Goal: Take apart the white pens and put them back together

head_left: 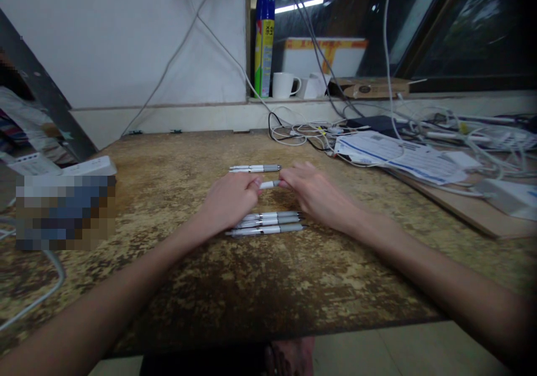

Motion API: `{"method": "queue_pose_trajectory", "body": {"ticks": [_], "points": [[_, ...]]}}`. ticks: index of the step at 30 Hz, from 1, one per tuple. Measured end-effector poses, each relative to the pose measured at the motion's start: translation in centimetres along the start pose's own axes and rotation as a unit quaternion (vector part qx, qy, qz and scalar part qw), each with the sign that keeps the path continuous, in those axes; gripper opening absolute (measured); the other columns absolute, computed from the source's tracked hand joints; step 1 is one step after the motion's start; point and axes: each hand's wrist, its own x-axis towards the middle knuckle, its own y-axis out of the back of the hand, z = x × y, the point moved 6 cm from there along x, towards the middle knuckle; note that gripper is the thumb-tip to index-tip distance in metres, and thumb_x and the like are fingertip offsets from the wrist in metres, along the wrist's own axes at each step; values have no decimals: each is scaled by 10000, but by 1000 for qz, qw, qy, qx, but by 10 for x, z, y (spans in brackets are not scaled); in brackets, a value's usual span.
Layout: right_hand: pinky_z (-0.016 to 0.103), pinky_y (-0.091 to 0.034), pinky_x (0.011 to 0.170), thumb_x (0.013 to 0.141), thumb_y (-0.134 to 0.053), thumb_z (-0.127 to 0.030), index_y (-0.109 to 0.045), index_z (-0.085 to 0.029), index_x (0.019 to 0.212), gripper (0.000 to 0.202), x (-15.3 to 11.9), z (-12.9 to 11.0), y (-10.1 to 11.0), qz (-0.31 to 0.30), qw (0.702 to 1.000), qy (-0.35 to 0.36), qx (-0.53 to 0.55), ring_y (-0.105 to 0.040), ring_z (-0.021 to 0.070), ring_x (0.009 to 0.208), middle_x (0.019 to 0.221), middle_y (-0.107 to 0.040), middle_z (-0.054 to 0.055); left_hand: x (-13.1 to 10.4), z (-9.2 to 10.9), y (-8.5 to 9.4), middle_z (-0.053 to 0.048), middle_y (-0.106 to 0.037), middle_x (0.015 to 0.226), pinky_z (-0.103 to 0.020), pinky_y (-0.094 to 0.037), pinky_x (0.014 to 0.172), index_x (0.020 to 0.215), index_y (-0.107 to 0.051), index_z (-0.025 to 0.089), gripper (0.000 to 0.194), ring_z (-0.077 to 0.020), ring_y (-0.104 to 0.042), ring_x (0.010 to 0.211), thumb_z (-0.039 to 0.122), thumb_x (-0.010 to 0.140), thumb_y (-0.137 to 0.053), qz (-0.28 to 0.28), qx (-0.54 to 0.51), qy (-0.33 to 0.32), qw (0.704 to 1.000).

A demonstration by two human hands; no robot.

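A white pen with a grey grip is held level between my two hands, just over the table. My left hand is closed on its left part, the thumb along the barrel. At its grey end the fingers of my right hand pinch it. Behind my hands lies a small group of similar pens, side by side. Nearer to me, several more white and grey pens lie in a row, their left ends partly hidden by my left hand. The frontmost pen lies slightly apart.
The worn wooden table carries a power strip at left. At right are printed papers, tangled cables and a board. A spray can and white mug stand on the sill.
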Motion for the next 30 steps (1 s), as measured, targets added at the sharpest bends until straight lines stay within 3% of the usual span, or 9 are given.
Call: {"method": "queue_pose_trajectory", "body": {"ticks": [7,13,20,26,30], "points": [[360,-436,936,1078,-475,-396,-573,-202,1119,221,-1,13,7,33,983,-95,152,-601,247,1074,1166,-670,107,-2,-1,1,-83,-742,974,-359,-436,787,948,-656,191,368,-249,-670,919,300,1081,-330,62,26,-80,994],[344,-413,791,1100,-376,-428,-622,-195,887,400,-7,29,6,11,971,-167,170,-606,217,847,896,-679,64,0,-6,2,-78,-746,952,-355,-454,782,980,-677,194,354,-240,-667,876,296,1085,-355,66,18,-86,994],[314,-452,779,1021,-578,-378,-625,-185,1125,224,-7,32,3,37,951,-158,264,-621,202,899,1065,-692,73,1,-11,5,-74,-745,950,-353,-474,811,967,-678,186,360,-238,-663,868,300,1087,-358,65,14,-88,994],[315,-384,666,1060,-478,-428,-651,-179,830,381,-7,34,4,13,954,-190,233,-554,182,702,749,-642,24,1,-11,4,-79,-739,963,-356,-467,813,949,-667,180,359,-236,-657,889,284,1088,-353,56,11,-97,994],[336,-480,768,1012,-578,-389,-706,-187,1014,239,-8,38,3,30,942,-182,281,-646,218,858,941,-741,66,0,-11,4,-82,-735,983,-362,-466,823,950,-660,181,357,-237,-654,909,287,1090,-349,59,12,-102,993]]}}
